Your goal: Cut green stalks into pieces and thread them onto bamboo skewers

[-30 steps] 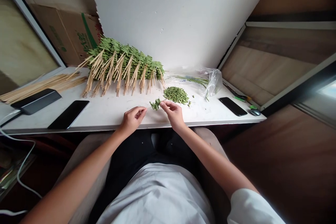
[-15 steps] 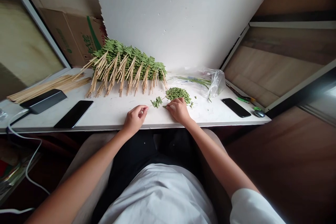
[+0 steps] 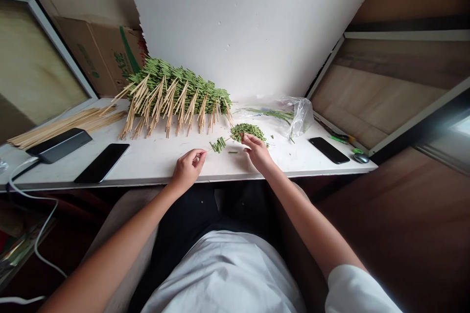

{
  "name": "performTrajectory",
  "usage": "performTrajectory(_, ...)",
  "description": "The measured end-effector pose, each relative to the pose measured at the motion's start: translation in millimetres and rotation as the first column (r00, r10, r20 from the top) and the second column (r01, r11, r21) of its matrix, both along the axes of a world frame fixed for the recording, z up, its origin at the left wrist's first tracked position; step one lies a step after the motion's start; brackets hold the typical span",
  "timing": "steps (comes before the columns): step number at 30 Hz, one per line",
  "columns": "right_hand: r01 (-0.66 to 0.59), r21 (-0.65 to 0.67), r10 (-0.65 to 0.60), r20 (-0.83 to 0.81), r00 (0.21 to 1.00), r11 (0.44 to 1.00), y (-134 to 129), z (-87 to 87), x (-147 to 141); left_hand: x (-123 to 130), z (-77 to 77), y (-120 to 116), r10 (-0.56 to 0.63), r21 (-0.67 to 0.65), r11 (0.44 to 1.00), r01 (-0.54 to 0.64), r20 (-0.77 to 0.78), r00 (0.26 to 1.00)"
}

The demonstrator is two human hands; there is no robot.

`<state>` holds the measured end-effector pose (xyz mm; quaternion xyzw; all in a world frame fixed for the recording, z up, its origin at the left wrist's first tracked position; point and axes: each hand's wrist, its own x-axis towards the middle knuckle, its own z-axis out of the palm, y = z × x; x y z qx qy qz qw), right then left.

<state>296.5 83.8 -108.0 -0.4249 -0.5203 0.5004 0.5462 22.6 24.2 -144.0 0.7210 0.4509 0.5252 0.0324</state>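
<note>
My left hand (image 3: 189, 166) pinches the near end of a thin bamboo skewer threaded with several short green stalk pieces (image 3: 218, 145), which look like cut long beans. The skewer's bare tip points right, towards a heap of loose cut pieces (image 3: 253, 130). At the heap's front edge is my right hand (image 3: 256, 150), its fingertips drawn together. Whatever lies between those fingertips is too small to make out. One loose green piece (image 3: 232, 152) lies on the white table, between the threaded skewer and my right hand.
Behind is a large stack of filled skewers (image 3: 179, 90), handles forward. Bare skewers (image 3: 62, 124) lie left, near a black box (image 3: 60, 144) and a phone (image 3: 103, 162). Rightward are a plastic bag (image 3: 301, 116) with long stalks, another phone (image 3: 329, 149) and a mouse (image 3: 361, 157).
My right hand has lifted from the tabletop and shifted up and right to the heap, uncovering the loose piece. My left hand holds the skewer in nearly the same place.
</note>
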Motion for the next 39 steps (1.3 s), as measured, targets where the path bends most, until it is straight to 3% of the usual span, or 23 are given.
performTrajectory(5, -0.085, -0.109, 0.055, -0.249, 0.967, 0.990, 0.7, 3.5, 2.9, -0.7, -0.2, -0.2, 0.000, 0.001, 1.000, 0.000, -0.018, 1.000)
performTrajectory(9, -0.030, -0.102, 0.007, -0.224, 0.974, 0.994, 1.4, 0.8, 2.6, -0.8, -0.7, -0.8, -0.009, 0.007, 1.000, 0.009, -0.038, 0.999)
performTrajectory(22, -0.093, -0.107, 0.062, -0.267, 0.962, 0.990, -3.5, -4.9, -1.2, -2.2, -3.6, 0.1, -0.026, 0.001, 1.000, 0.026, -0.055, 0.998)
performTrajectory(30, 0.020, -0.042, -0.028, -0.198, 0.980, 0.999, -1.8, -3.3, 0.8, -1.5, -1.3, -1.4, -0.030, 0.002, 1.000, 0.030, -0.063, 0.998)
performTrajectory(39, -0.015, -0.104, -0.019, -0.317, 0.948, 0.994, -4.5, -2.5, -1.6, -2.0, -1.0, -1.3, -0.030, 0.009, 0.999, 0.031, -0.076, 0.997)
